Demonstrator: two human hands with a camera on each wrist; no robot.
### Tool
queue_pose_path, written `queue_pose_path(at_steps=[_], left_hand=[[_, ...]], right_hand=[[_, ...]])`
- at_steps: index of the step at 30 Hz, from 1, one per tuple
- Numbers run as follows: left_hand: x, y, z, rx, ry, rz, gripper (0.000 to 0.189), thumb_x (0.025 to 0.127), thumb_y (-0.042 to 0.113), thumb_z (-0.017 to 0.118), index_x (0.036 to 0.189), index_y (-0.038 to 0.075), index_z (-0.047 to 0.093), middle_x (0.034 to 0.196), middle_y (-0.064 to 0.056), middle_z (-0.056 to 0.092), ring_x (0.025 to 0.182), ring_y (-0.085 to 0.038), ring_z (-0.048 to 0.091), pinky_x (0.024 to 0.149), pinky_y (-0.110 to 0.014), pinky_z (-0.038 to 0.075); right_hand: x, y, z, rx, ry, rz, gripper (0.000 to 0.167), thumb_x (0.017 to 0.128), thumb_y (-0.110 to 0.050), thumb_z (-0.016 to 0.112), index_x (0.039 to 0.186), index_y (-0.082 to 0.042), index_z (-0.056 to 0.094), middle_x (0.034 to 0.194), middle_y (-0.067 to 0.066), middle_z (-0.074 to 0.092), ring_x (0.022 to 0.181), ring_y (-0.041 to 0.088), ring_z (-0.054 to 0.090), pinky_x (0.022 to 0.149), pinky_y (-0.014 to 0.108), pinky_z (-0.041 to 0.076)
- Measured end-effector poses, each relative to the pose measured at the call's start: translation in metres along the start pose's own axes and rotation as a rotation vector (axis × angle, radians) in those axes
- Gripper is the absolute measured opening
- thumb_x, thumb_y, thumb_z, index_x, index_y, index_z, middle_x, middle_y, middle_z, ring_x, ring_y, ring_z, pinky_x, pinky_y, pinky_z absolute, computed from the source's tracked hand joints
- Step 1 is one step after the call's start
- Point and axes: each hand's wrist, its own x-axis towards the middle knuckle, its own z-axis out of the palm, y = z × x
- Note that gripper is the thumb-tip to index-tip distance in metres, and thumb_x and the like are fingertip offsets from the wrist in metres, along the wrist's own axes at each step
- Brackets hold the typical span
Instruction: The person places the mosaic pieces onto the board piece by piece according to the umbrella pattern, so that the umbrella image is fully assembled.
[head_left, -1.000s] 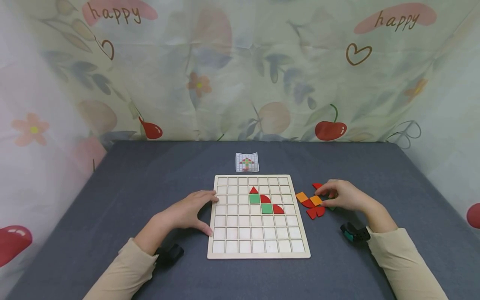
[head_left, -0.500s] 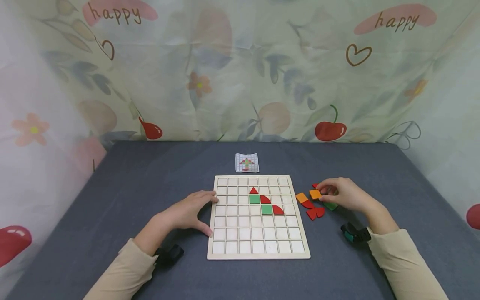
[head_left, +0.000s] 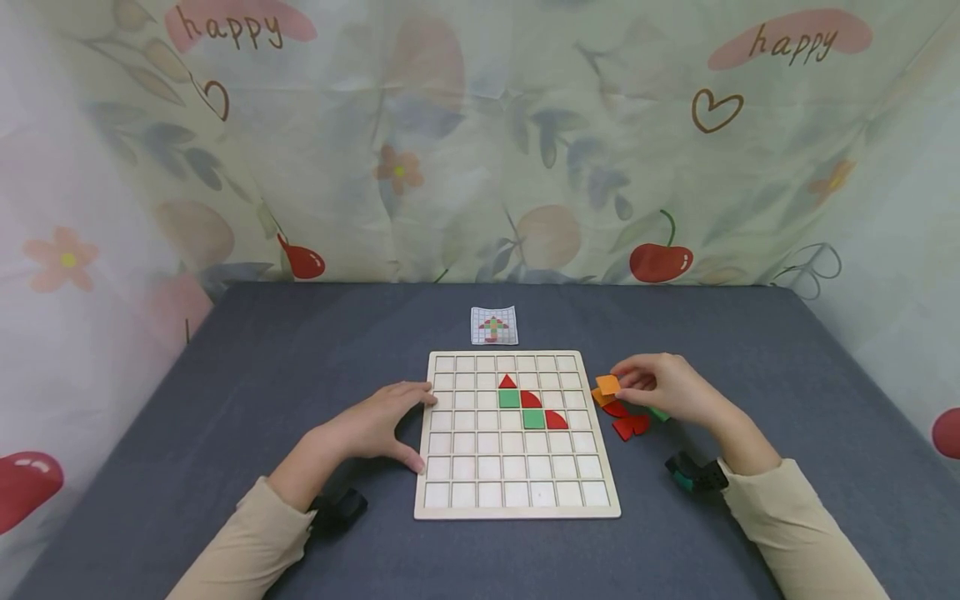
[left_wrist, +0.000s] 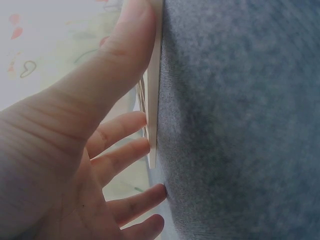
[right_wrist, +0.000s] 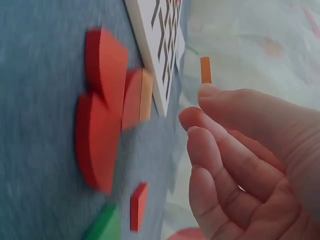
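Observation:
My right hand (head_left: 663, 387) pinches an orange square tile (head_left: 607, 384) between thumb and fingertips, just right of the gridded wooden board (head_left: 517, 497). In the right wrist view the orange tile (right_wrist: 205, 70) is seen edge-on, lifted off the table. My left hand (head_left: 371, 423) rests against the board's left edge with fingers spread. The left wrist view shows the thumb and fingertips of that hand (left_wrist: 75, 165) at the board's side (left_wrist: 155, 90). On the board lie a red triangle (head_left: 507, 382), green squares (head_left: 509, 398) and red quarter-circle tiles (head_left: 557, 419).
Under and beside my right hand lie loose red tiles (head_left: 631, 427), another orange tile (head_left: 600, 397) and a green tile (head_left: 659, 413). Behind the board is a small pattern card (head_left: 494, 325). A patterned curtain (head_left: 480, 167) hangs at the table's far edge.
My right hand has picked the orange tile out of the loose pile and carried it up and left toward the board. The left hand stays put.

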Motion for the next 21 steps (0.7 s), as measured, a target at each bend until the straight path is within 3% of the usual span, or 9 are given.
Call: queue_pose_path(at_steps=[21], left_hand=[[0.000, 0.000, 0.000, -0.001, -0.008, -0.005, 0.086, 0.065, 0.042, 0.082, 0.135, 0.007, 0.045, 0.148, -0.014, 0.036, 0.138, -0.035, 0.029, 0.111, -0.052, 0.028]], right_hand=[[0.011, -0.037, 0.027, 0.039, 0.012, -0.017, 0.026, 0.081, -0.015, 0.072, 0.103, -0.003, 0.067, 0.082, 0.002, 0.069, 0.068, 0.005, 0.055, 0.062, 0.018, 0.048]])
